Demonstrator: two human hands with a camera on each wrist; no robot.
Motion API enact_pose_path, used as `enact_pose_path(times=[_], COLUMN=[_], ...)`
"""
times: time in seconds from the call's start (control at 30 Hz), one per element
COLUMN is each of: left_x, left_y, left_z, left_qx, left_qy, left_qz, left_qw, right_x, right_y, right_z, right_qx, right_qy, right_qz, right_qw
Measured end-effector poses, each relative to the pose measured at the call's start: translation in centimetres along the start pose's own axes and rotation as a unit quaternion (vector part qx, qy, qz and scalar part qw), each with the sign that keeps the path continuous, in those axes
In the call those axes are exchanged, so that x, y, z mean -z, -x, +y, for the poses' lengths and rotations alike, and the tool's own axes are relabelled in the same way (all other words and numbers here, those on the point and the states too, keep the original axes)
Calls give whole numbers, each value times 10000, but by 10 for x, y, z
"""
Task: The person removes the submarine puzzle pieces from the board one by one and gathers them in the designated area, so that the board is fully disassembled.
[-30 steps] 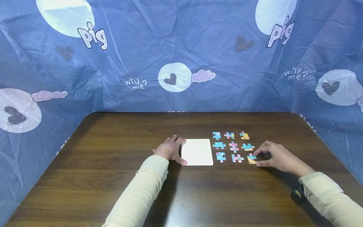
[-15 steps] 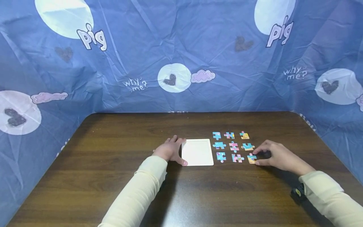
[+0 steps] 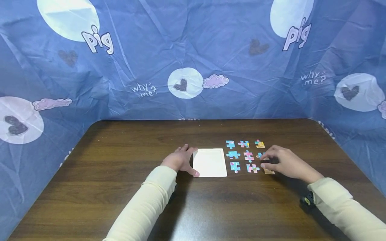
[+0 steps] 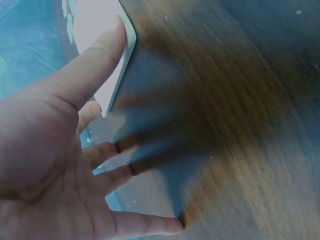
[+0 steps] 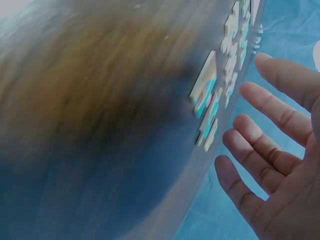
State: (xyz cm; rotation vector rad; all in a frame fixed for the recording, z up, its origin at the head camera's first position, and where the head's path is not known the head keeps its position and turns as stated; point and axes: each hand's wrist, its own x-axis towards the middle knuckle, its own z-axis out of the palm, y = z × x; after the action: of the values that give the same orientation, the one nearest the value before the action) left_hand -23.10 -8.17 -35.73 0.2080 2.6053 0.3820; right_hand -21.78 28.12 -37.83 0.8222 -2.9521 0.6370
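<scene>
A square white tray (image 3: 210, 163) lies flat on the table, its left side beside my left hand (image 3: 180, 160). The thumb rests on the tray's near left corner and the index finger touches the far left one; the left wrist view shows these fingers straight and spread. Over the right column of jigsaw pieces hovers my right hand (image 3: 284, 163), thumb and fingers apart with nothing between them in the right wrist view. It partly hides a blue-and-orange piece (image 3: 269, 172) at the near right and the blue piece (image 3: 260, 155) behind it.
Several more jigsaw pieces stand in rows right of the tray, among them a pink one (image 3: 248, 156) in the middle and an orange one (image 3: 260, 144) at the far right. A blue printed cloth (image 3: 181, 43) hangs behind the brown wooden table (image 3: 120, 140).
My right hand has left the near right jigsaw piece and moved left and slightly up, over the right column. The left hand has stayed at the tray.
</scene>
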Motion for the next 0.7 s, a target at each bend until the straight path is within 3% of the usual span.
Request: enact_pose_path(times=[0.27,0.43,0.7], left_x=[1,1,3], left_y=[1,0,-2], left_z=[-1,-1,-4], left_qx=[-89,-59,-234], left_qy=[-56,12,-9], left_qz=[11,-18,8], left_qw=[9999,10000,9997], right_x=[-6,-12,-14], right_y=[-11,-17,-28], right_z=[-10,-14,-27], right_qx=[-29,38,-470], right_qy=[-226,-197,-32], right_qz=[-61,93,389], right_qw=[9997,9998,9981])
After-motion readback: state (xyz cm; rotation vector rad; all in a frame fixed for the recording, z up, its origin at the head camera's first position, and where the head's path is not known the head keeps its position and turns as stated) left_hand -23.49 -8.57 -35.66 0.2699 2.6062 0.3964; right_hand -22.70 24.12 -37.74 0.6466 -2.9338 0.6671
